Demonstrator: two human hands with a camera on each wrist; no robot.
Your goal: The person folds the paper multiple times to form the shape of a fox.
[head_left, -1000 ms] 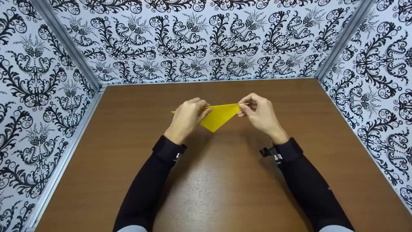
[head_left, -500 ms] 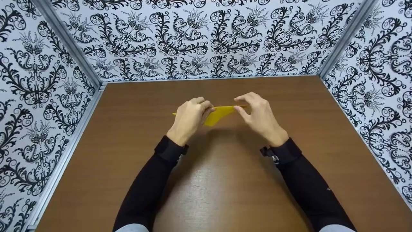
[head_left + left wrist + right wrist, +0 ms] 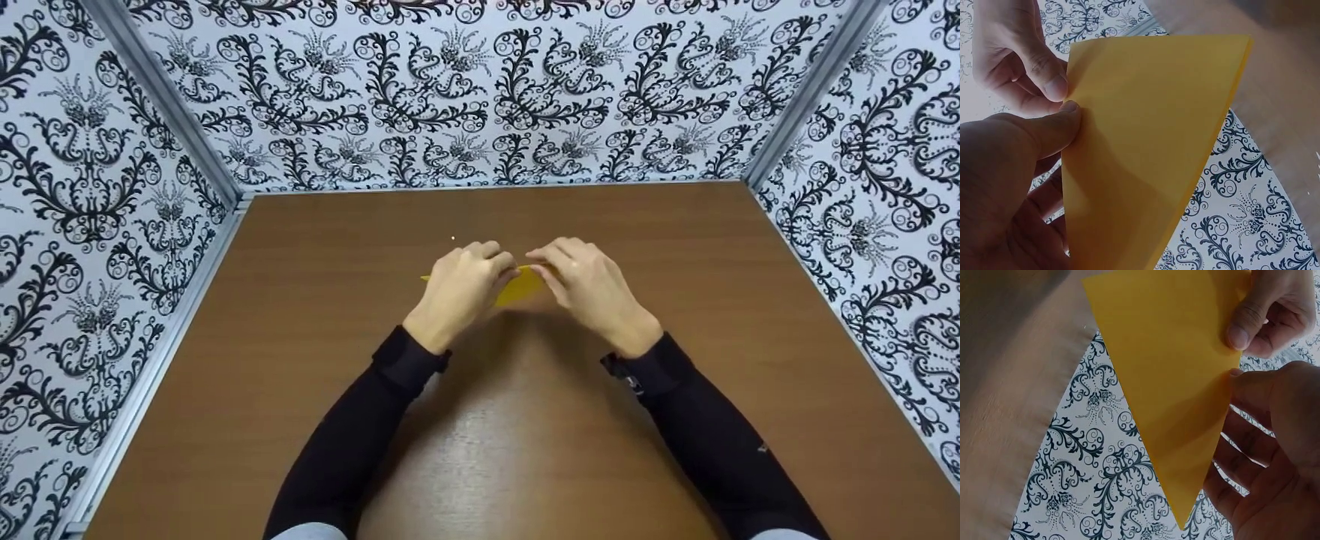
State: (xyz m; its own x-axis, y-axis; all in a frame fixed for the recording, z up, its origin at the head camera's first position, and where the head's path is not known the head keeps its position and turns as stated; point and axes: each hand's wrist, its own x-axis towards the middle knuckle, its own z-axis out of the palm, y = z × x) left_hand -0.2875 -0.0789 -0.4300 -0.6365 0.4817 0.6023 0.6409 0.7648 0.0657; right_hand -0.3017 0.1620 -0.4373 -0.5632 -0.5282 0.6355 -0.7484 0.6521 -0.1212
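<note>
A yellow sheet of paper [image 3: 517,289], folded into a pointed, roughly triangular shape, is held up above the table. My left hand [image 3: 459,291] pinches its top edge, thumb on the near face. Close beside it, my right hand [image 3: 592,292] pinches the same edge between thumb and fingers. The left wrist view shows both thumbs nearly meeting at the rim of the paper [image 3: 1140,129], with a doubled layer along its slanted side. Seen from the right wrist, the paper [image 3: 1168,360] tapers to a point at the bottom. In the head view my hands cover much of it.
A brown wooden table [image 3: 480,450] lies beneath the hands. White walls with black scrollwork, such as the back wall [image 3: 480,90], enclose it on the back and both sides. Metal posts [image 3: 814,94] stand at the corners. Each wrist wears a black band [image 3: 409,360].
The right hand has left the paper's right corner and slid left along the edge to the left hand. Both hands have come slightly nearer the body. Less of the paper shows, tilted away.
</note>
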